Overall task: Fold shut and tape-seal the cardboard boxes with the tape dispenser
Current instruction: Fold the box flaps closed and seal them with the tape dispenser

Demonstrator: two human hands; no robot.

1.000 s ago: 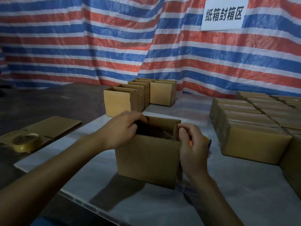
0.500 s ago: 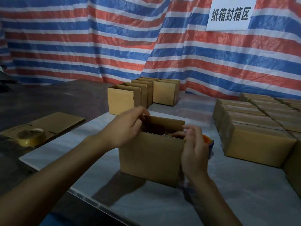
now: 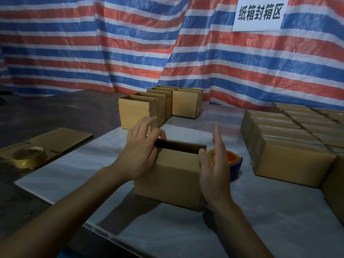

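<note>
Two straight-fingered hands, left hand and right hand, flank the box (sign: 纸箱封箱区).

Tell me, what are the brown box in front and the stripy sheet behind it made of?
The plain brown box looks like matt corrugated cardboard: its raised flap edge is thick and dull. The red, white and blue striped sheet seems to be woven plastic tarpaulin, judging by its creases and slight sheen.

The table is free at lower right of the frame. At right, the sealed boxes block the way; the tape dispenser fills the narrow gap beside the centre box. The open boxes stand behind, well apart.
</note>
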